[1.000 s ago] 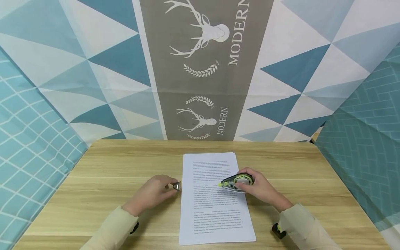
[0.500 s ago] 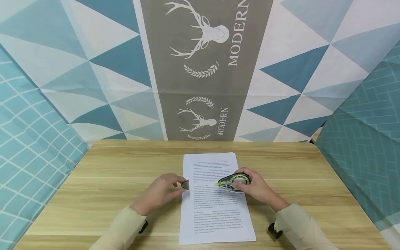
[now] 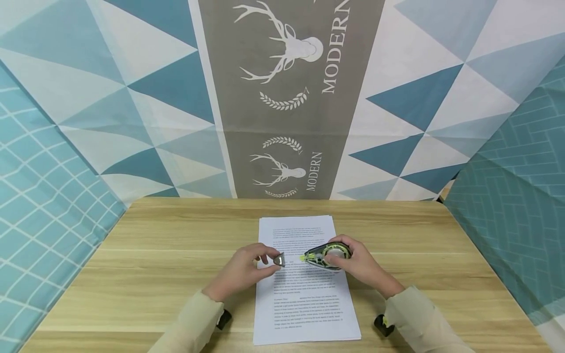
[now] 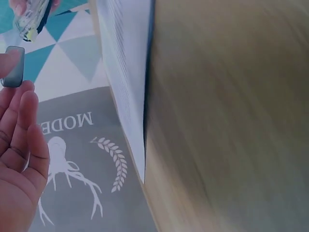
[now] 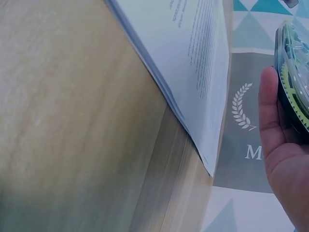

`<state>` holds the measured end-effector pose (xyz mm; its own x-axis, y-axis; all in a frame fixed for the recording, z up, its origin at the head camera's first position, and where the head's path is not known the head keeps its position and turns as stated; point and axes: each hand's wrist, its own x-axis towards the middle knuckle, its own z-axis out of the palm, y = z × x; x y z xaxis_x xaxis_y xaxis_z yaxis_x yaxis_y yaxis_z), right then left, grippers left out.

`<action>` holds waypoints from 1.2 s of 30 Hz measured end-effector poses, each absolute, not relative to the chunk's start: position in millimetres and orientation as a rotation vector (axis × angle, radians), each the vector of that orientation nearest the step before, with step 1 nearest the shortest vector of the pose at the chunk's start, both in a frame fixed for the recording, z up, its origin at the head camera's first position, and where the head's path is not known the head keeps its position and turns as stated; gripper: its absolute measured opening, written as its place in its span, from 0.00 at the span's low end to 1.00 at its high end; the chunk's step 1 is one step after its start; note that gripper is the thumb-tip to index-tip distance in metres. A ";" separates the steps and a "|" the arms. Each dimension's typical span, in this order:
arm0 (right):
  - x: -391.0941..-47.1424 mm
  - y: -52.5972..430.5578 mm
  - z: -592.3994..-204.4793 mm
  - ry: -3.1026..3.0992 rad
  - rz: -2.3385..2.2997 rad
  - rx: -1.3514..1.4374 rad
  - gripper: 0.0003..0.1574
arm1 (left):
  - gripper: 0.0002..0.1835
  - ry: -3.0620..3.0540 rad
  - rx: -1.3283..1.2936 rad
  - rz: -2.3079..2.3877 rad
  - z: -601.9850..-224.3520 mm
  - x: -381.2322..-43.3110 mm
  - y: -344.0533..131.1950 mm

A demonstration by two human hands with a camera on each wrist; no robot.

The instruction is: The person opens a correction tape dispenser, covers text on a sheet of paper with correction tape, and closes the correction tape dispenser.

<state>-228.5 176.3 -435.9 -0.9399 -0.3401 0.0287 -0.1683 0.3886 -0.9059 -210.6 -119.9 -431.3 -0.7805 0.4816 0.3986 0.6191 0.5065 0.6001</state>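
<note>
My right hand (image 3: 365,264) grips a correction tape dispenser (image 3: 319,257) with a clear case and green gear inside, over the printed sheets (image 3: 304,321). The dispenser's yellow-green tip points left. Between the thumb and fingertips of my left hand (image 3: 242,268) is a small grey, see-through cap (image 3: 280,260). It hangs over the left part of the sheets, a short gap from the tip. In the left wrist view the cap (image 4: 15,70) is pinched under the thumb. The right wrist view shows the dispenser (image 5: 289,72) along the fingers, partly cut off by the frame edge.
The sheets form a stack of white paper with several printed paragraphs and small blank gaps in the text. They lie on a wooden table (image 3: 176,235). Behind stands a patterned cloth backdrop (image 3: 287,122), with blue-tiled cloth (image 3: 44,186) on the left.
My left hand has moved right with the cap, from beside the sheets to over them, and the cap has turned. My right hand has shifted slightly left with the dispenser.
</note>
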 end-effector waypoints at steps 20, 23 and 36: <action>-223.5 171.9 -433.5 2.363 -1.752 -0.535 0.19 | 0.13 -2.577 -0.723 -1.545 -427.0 -206.7 -98.2; -222.4 170.8 -432.0 2.356 -1.766 -0.533 0.19 | 0.13 -2.567 -0.722 -1.572 -419.8 -202.9 -94.6; -219.4 169.9 -429.9 2.323 -1.793 -0.564 0.18 | 0.14 -2.525 -0.731 -1.628 -433.4 -209.9 -96.6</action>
